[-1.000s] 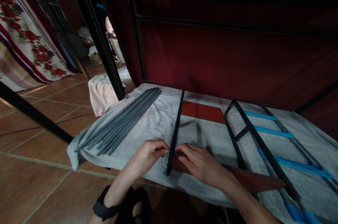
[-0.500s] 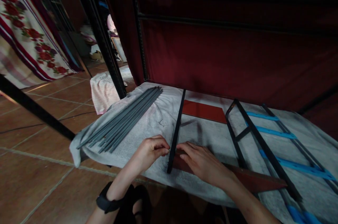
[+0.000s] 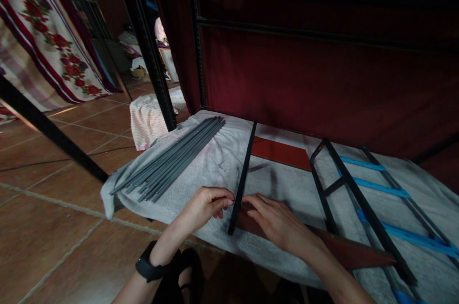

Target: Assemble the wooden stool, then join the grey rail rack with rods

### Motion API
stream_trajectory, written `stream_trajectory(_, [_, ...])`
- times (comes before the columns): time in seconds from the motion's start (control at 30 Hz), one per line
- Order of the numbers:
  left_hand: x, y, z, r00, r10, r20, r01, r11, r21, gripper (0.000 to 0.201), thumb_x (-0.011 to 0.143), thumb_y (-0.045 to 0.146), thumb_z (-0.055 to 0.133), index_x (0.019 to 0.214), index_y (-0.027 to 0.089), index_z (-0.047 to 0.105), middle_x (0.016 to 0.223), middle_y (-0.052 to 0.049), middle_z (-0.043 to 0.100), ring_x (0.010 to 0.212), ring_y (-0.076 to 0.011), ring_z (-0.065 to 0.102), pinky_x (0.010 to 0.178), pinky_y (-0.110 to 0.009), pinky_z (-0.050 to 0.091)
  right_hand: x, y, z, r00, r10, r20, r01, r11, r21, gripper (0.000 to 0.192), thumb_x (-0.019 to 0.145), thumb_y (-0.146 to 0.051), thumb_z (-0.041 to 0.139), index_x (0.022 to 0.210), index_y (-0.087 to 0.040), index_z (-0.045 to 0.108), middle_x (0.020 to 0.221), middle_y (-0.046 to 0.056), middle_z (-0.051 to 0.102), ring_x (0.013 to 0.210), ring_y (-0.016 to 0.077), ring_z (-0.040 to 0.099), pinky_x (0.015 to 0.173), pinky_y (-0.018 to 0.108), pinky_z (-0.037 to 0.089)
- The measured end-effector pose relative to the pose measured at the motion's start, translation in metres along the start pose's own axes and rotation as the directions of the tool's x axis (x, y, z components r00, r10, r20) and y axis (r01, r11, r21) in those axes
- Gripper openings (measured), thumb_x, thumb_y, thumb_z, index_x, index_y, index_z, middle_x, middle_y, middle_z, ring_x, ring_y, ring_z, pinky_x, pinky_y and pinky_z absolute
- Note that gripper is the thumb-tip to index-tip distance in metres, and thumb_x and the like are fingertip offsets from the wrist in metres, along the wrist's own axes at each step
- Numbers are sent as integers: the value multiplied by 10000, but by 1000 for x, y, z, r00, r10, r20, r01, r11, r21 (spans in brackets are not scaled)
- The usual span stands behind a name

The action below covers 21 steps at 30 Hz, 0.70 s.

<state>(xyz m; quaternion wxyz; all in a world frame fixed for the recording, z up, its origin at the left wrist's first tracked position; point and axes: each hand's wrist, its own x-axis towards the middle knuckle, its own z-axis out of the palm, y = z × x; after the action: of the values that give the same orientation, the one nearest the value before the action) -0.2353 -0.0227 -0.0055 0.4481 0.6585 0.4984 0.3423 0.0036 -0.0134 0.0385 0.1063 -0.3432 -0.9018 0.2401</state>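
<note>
Hands meet at the near end of a black metal bar (image 3: 244, 175) that lies lengthwise on a grey towel (image 3: 201, 170) spread over the tiled floor (image 3: 53, 227). The left hand (image 3: 206, 206), a black watch (image 3: 147, 266) on its wrist, has its fingers curled together with thumb and fingertips pinched against the left side of the bar's near end; whether something small sits in that pinch is too dark to tell. The right hand (image 3: 278, 220) lies flat just right of the bar, fingers pressed together and stretched toward it, resting on a dark red panel (image 3: 344, 249) that runs off to the right from the bar's near end. A second red panel (image 3: 279, 153) lies right of the bar, farther along it. Left of the bar, well apart, a bundle of grey rods (image 3: 172, 160) lies slanted on the towel. Right of the bar, a black frame (image 3: 344, 189) with blue crosspieces (image 3: 376, 187) rests on the same towel. Beyond the bar's far end hangs dark red fabric (image 3: 304, 79) on a black rack upright (image 3: 150, 46). Far left of the bar hangs a flowered cloth (image 3: 46, 41).
</note>
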Motion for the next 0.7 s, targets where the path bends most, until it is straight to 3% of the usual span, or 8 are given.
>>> stream_trajectory(0.23, [0,5,5,1000,18,-12,-18,1000,-9,175,895,303,577,834,161,658,640,23,575,552,-108,593,532,-187,450,-1,0,-1,1000,-16,-2,16,1000,9,304,1026,-205,361,1276,-242,529,1211,44,663,1099,191,643,925,330,493])
stream_trajectory(0.7, [3,-3,7,999,-40,0,40,990,-136,133,856,266,610,814,157,675,601,39,569,487,-85,545,475,-174,386,-3,3,1,1000,-27,-10,27,999,24,359,1025,-202,368,1346,-241,524,1297,67,649,1172,190,630,1001,356,512])
